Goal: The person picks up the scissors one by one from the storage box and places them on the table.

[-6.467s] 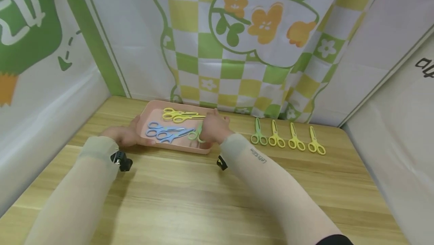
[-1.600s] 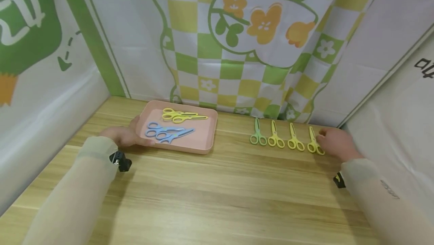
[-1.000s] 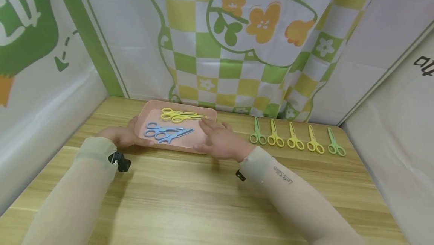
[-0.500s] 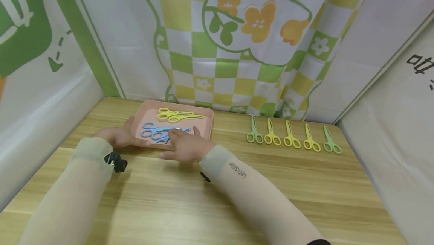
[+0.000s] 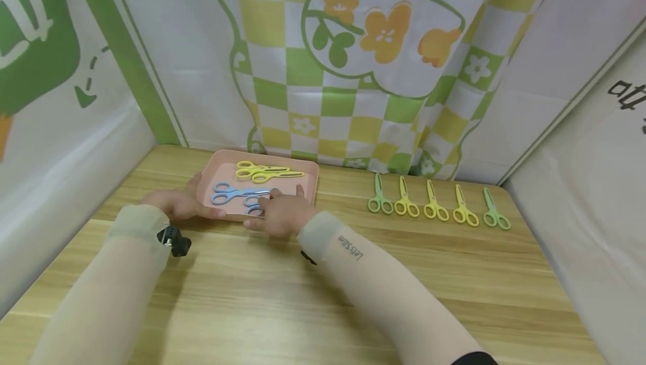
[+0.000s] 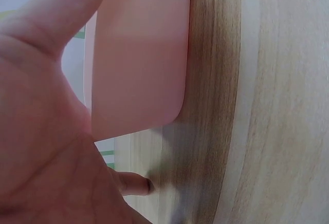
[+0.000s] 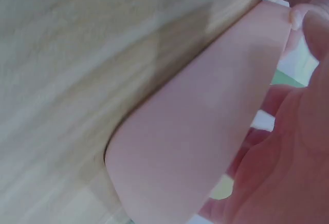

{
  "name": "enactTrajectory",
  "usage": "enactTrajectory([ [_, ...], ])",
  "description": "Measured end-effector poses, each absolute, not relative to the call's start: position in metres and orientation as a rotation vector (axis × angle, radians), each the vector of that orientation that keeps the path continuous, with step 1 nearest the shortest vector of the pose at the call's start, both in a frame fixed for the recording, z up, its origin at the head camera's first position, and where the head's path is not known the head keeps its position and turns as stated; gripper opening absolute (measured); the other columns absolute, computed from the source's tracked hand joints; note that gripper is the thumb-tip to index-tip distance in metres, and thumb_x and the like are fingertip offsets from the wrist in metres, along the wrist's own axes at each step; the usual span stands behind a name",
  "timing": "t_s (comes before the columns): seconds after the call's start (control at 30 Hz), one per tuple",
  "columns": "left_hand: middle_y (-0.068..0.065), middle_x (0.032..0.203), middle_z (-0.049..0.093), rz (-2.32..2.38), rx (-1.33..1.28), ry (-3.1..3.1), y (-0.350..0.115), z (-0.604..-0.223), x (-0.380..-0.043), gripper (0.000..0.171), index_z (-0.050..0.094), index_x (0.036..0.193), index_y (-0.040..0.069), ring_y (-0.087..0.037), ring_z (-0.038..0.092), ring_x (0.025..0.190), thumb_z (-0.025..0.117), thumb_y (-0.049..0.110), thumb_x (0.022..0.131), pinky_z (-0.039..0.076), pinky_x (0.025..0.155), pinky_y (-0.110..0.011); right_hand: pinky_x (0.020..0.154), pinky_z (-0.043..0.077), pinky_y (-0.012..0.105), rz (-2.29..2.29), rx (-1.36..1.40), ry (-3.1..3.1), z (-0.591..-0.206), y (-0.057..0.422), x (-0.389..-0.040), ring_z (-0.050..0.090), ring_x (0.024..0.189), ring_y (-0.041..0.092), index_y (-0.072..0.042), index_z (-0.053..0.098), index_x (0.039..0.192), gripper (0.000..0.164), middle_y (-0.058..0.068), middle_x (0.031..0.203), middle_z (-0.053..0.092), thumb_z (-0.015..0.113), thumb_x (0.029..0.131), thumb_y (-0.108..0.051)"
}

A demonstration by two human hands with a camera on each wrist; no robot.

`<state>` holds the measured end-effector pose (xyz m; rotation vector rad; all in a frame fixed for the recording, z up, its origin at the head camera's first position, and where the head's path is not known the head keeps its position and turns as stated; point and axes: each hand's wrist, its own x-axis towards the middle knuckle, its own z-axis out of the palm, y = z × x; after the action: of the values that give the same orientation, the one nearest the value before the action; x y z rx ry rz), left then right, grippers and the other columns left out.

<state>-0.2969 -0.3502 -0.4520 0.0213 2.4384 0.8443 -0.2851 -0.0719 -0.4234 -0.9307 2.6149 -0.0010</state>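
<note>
Inside the pink tray (image 5: 298,216), a pair of blue scissors (image 5: 253,204) lies near the front wall, its blades covered by my right hand (image 5: 285,213). The fingers reach over the rim onto these scissors, while the thumb stands apart outside the front wall. Another pair of blue scissors (image 5: 234,192) lies just behind. Two pairs of yellow scissors (image 5: 267,172) are at the back of the tray. My left hand (image 5: 179,204) rests against the tray's front left corner, its thumb along the front wall and its fingers at the left end.
On the right of the wooden table (image 5: 313,309), a row of scissors stands blades away from me: green scissors (image 5: 379,199) at the left, several yellow scissors (image 5: 434,205) between, and green scissors (image 5: 494,213) at the right. A patterned curtain (image 5: 353,96) hangs behind.
A pair of green scissors left the tray and lies at the row's right end. My right hand came back to the tray and slid the front blue scissors slightly right. The left hand kept its place.
</note>
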Motion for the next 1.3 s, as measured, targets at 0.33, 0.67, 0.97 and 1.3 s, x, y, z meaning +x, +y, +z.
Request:
enactTrajectory([
  [0.33,-0.036,0.155,-0.021,0.844,0.027,2.452,-0.351,-0.451,-0.298,0.149,-0.03,0.148,-0.002,-0.06,0.001,0.139,0.077,0.069,0.072,0.007,0.109,-0.07,0.115,0.009,0.06,0.036,-0.892,2.567,-0.42,-0.067,-0.288,0.014,0.149,0.024,-0.026,0.033,0.158,0.084,0.008,0.161,0.029,0.028,0.092,-0.079],
  [0.67,-0.036,0.154,-0.023,0.872,0.077,2.467,-0.351,-0.454,-0.295,0.148,-0.026,0.147,-0.007,-0.058,-0.007,0.14,0.078,0.067,0.073,0.0,0.109,-0.069,0.098,0.043,0.04,-0.017,-0.824,2.759,-0.414,-0.06,-0.311,0.061,0.11,0.02,-0.014,0.072,0.098,0.045,0.001,0.102,0.071,0.042,0.104,-0.046],
  [0.97,-0.033,0.156,-0.022,0.868,0.066,2.472,-0.352,-0.46,-0.297,0.147,-0.026,0.149,-0.005,-0.056,-0.006,0.141,0.077,0.068,0.072,0.002,0.11,-0.069,0.112,0.014,0.055,0.187,-0.685,2.832,-0.414,-0.065,-0.309,0.059,0.096,0.014,-0.026,0.067,0.066,0.036,-0.013,0.077,0.066,0.062,0.093,-0.049],
  [1.3,-0.034,0.156,-0.022,0.863,-0.004,2.447,-0.35,-0.451,-0.294,0.151,-0.029,0.149,-0.001,-0.057,-0.003,0.141,0.078,0.071,0.069,0.003,0.109,-0.07,0.113,0.011,0.061,0.171,-0.585,2.868,-0.42,-0.065,-0.317,0.052,0.124,0.023,-0.019,0.073,0.09,0.013,0.003,0.122,0.068,0.061,0.095,-0.017],
])
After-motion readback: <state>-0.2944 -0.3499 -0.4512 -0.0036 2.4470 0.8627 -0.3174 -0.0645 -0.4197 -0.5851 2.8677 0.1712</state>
